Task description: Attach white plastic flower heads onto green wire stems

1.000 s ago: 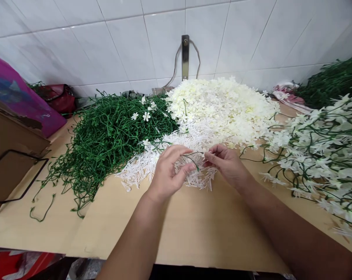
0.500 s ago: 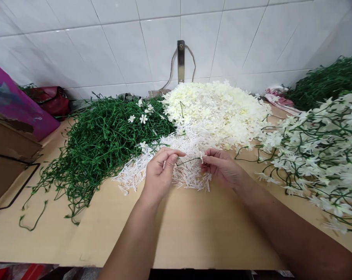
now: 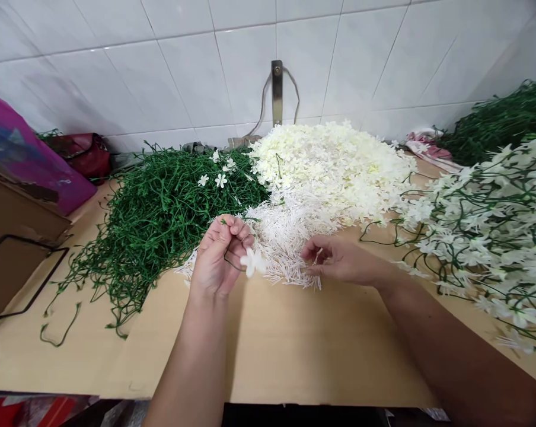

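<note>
My left hand is closed on the thin green stem of an artificial flower. The white bloom hangs at the stem's right end, below my fingers. Over the right edge of a heap of thin white stamens is my right hand. Its fingers are curled with a gap between thumb and forefinger, and no object shows between them. Behind the stamens lies a mound of loose cream-white petals. A tangled pile of green stems lies left of my left hand.
Finished white flowers on stems are heaped at the right, with more green stems behind. A cardboard box, a purple bag and a red pouch stand at the left. One loose stem lies near the front left.
My hands have moved apart. My right hand has let go of the flower end and lowered to the stamens. My left hand has shifted left and turned, with the bloom now hanging down.
</note>
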`<state>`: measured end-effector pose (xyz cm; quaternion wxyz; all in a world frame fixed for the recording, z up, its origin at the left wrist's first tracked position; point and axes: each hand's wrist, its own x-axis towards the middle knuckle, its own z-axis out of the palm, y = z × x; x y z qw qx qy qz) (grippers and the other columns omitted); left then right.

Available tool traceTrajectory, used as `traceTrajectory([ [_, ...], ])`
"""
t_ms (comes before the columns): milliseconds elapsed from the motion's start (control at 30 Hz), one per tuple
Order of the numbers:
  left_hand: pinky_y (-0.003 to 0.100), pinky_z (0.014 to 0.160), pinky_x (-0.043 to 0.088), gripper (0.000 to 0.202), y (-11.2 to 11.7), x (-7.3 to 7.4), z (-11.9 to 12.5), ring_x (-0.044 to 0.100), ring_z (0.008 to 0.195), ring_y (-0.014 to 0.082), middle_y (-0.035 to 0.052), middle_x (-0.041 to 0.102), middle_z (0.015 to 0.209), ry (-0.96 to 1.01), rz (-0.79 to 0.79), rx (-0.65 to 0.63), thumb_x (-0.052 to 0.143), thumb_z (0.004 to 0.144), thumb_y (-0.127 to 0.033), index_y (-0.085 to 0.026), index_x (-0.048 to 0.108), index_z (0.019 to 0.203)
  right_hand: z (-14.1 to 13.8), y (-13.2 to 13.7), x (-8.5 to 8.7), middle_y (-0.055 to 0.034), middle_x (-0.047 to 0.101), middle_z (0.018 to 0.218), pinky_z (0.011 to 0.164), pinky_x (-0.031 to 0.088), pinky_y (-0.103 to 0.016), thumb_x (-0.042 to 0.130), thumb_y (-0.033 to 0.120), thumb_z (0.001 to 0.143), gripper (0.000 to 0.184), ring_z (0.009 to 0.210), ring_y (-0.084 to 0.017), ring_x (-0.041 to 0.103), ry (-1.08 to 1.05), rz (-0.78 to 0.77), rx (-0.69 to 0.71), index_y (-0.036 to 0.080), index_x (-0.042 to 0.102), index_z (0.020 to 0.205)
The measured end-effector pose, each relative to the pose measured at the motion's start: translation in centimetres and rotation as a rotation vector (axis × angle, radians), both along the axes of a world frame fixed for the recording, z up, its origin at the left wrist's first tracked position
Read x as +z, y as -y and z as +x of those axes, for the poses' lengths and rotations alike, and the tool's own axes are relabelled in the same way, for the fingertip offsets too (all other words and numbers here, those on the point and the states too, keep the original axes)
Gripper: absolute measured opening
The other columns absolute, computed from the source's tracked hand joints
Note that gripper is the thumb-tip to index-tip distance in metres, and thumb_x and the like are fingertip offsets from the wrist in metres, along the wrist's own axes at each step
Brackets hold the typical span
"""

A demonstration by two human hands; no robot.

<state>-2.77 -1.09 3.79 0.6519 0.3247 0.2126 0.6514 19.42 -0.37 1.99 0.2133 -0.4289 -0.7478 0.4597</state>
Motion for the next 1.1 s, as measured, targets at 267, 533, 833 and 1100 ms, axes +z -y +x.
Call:
traceTrajectory([
  [267,0.022,0.061,0.039,0.013,0.3,-0.7,0.8,0.044,0.069,0.0096,-0.0007,0.041,0.070,-0.112,-0.004,-0.201,0.064,0.070,-0.022,-0.016,0.053,0.068,-0.6,-0.3,-1.3,-0.0076,0.056,0.081,0.074,0.041,-0.033,0.056,0.008,0.071,0.009,0.082,-0.020,0.049,0.351,0.518,0.035,0.016,0.061,0.074],
  [533,0.024,0.062,0.033,0.015,0.7,-0.4,0.5,0.042,0.064,0.0102,-0.0005,0.041,0.065,-0.146,0.059,-0.375,0.065,0.069,-0.022,-0.014,0.054,0.065,-0.5,-0.6,-2.1,-0.0103,0.054,0.091,0.074,0.044,-0.034,0.061,0.023,0.073,0.023,0.085,-0.020,0.051,0.224,0.583,-0.088,0.014,0.058,0.093],
  [833,0.025,0.061,0.029,0.018,1.0,-0.4,0.4,0.042,0.064,0.0118,0.0006,0.043,0.062,-0.287,0.202,-0.513,0.062,0.072,-0.028,-0.014,0.054,0.063,-1.3,-0.6,-2.9,-0.0098,0.058,0.082,0.077,0.043,-0.037,0.053,0.015,0.077,0.010,0.082,-0.021,0.049,0.308,0.689,-0.113,0.015,0.062,0.082],
  [1100,0.027,0.064,0.031,0.020,1.0,-0.2,0.3,0.044,0.067,0.0129,0.0029,0.046,0.069,-0.521,0.313,-0.761,0.053,0.079,-0.029,-0.013,0.058,0.068,0.0,-1.3,-2.2,-0.0096,0.055,0.091,0.069,0.046,-0.032,0.056,0.032,0.075,0.026,0.081,-0.020,0.055,0.244,0.596,-0.381,0.015,0.056,0.095],
])
